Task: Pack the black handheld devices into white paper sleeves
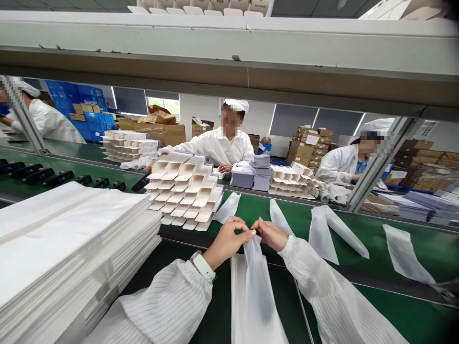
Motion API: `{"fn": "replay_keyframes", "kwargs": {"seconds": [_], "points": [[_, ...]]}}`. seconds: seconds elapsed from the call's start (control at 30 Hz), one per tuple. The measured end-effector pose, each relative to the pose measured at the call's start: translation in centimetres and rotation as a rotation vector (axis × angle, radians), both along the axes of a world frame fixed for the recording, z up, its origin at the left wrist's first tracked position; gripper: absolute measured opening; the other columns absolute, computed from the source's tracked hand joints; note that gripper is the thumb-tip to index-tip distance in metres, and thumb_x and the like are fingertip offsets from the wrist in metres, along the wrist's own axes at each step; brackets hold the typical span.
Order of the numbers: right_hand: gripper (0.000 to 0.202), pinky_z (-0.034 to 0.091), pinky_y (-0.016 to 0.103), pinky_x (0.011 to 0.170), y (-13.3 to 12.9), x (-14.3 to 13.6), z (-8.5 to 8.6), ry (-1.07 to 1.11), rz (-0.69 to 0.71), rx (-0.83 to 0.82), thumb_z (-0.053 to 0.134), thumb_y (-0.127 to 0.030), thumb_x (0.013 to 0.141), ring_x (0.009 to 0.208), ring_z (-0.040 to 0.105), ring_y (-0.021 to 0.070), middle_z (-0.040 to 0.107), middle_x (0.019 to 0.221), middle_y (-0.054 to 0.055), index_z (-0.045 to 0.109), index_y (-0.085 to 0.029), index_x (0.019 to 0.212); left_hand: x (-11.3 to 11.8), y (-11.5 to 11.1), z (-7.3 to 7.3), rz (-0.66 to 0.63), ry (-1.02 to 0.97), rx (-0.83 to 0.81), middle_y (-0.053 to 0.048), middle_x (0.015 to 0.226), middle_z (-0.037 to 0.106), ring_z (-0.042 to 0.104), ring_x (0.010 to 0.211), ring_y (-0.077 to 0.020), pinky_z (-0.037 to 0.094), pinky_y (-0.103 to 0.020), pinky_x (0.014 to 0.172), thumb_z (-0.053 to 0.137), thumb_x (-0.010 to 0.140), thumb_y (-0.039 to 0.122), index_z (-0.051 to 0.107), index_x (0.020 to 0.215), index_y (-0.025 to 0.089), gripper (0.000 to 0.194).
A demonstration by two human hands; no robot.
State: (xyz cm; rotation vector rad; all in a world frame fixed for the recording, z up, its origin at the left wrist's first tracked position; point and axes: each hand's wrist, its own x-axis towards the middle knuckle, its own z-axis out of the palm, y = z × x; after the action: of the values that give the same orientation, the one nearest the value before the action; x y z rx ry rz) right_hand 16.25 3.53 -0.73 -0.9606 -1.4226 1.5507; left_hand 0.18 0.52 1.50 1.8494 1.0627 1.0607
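Observation:
My left hand (pixel 228 240), with a pale green watch at the wrist, pinches the top end of a translucent white sleeve (pixel 261 286). Close beside it on the right, my right hand (pixel 270 233) has its fingers closed at the same end of the sleeve. The sleeve hangs down toward me over more white sleeves (pixel 238 286). Beyond my hands, a stack of open white boxes (pixel 186 191) stands at the green belt (pixel 253 208). Other translucent sleeves (pixel 322 231) lie on the belt to the right.
A tall pile of white sheets (pixel 64 239) fills the left. Dark devices (pixel 59 178) lie on the belt. A shelf (pixel 229 38) crosses overhead, with a metal post (pixel 375 165) at right. Three people in white work across the belt, near stacked purple boxes (pixel 261 172).

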Motion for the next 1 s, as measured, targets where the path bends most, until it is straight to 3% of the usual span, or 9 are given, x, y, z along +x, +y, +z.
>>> {"fn": "replay_keyframes", "kwargs": {"seconds": [0.1,0.2,0.33,0.43,0.5,0.6,0.7,0.83,1.0], "points": [[0.057,0.043,0.03,0.062,-0.4,0.5,0.6,-0.029,0.202,-0.043,0.038,-0.066,0.062,0.061,0.054,0.015,0.056,0.059,0.005,0.056,-0.013,0.058,-0.1,-0.4,0.9,-0.077,-0.136,-0.112,-0.002,0.088,0.047,0.047,0.081,-0.0142,0.038,-0.024,0.072,0.05,0.071,0.041,0.053,0.062,0.015,0.028],[0.068,0.042,0.034,0.066,-0.8,0.9,1.2,0.034,0.387,-0.069,0.032,-0.074,0.056,0.075,0.056,0.02,0.059,0.071,0.009,0.059,-0.014,0.076,-0.3,-1.0,2.0,-0.168,-0.308,-0.223,0.0,0.077,0.046,0.046,0.065,-0.01,0.039,-0.023,0.063,0.05,0.072,0.041,0.049,0.06,0.014,0.03],[0.075,0.041,0.036,0.068,-2.7,-0.3,0.3,0.289,0.304,-0.064,0.041,-0.072,0.053,0.079,0.056,0.0194,0.058,0.088,0.007,0.04,-0.024,0.111,-0.5,-1.4,3.1,-0.098,-0.368,-0.141,0.001,0.073,0.046,0.045,0.069,-0.0104,0.037,-0.023,0.069,0.051,0.073,0.038,0.051,0.062,0.014,0.027],[0.079,0.042,0.034,0.065,-4.9,-2.4,-1.1,0.292,0.352,-0.143,0.067,-0.05,0.047,0.071,0.057,0.0184,0.058,0.08,0.004,0.035,-0.022,0.114,-0.5,-1.1,3.1,-0.012,-0.328,-0.11,-0.001,0.077,0.047,0.045,0.076,-0.0127,0.038,-0.022,0.069,0.05,0.073,0.04,0.052,0.068,0.014,0.026],[0.069,0.044,0.03,0.061,-5.3,-3.0,-1.4,0.236,0.245,-0.158,0.072,-0.033,0.047,0.065,0.056,0.0158,0.057,0.074,0.002,0.042,-0.019,0.108,-0.6,-0.7,2.7,0.043,-0.308,-0.108,-0.003,0.086,0.048,0.046,0.081,-0.0145,0.038,-0.023,0.07,0.047,0.075,0.041,0.052,0.083,0.017,0.027],[0.047,0.046,0.028,0.058,-2.8,-1.4,-0.9,0.106,-0.163,-0.037,0.066,-0.034,0.055,0.06,0.055,0.0143,0.057,0.071,0.002,0.05,-0.017,0.097,-0.8,0.0,1.5,0.112,-0.16,-0.1,-0.005,0.102,0.043,0.042,0.093,-0.0152,0.036,-0.024,0.078,0.038,0.079,0.042,0.041,0.106,0.021,0.034],[0.039,0.047,0.031,0.062,1.9,2.3,-0.3,-0.115,-0.549,0.127,0.054,-0.042,0.064,0.069,0.057,0.0186,0.059,0.078,0.006,0.05,-0.016,0.093,-1.0,0.4,-0.2,-0.035,0.144,-0.144,-0.005,0.097,0.046,0.043,0.09,-0.0158,0.035,-0.025,0.078,0.045,0.074,0.041,0.049,0.095,0.018,0.031],[0.049,0.046,0.034,0.067,6.2,6.2,-1.5,-0.273,-0.746,0.221,0.047,-0.042,0.067,0.084,0.056,0.0227,0.056,0.093,0.011,0.038,-0.014,0.107,-1.2,0.4,-2.0,-0.161,0.305,-0.189,-0.004,0.086,0.048,0.044,0.087,-0.0202,0.037,-0.029,0.074,0.061,0.058,0.039,0.055,0.084,0.017,0.034],[0.061,0.027,0.046,0.088,6.7,7.8,-3.7,-0.527,-0.929,0.367,0.055,-0.038,0.059,0.109,0.035,0.0329,0.043,0.113,0.016,0.037,-0.014,0.112,-1.2,0.6,-2.7,-0.173,0.37,-0.181,-0.004,0.09,0.046,0.04,0.093,-0.0201,0.035,-0.028,0.077,0.057,0.062,0.043,0.054,0.086,0.019,0.035]]}}
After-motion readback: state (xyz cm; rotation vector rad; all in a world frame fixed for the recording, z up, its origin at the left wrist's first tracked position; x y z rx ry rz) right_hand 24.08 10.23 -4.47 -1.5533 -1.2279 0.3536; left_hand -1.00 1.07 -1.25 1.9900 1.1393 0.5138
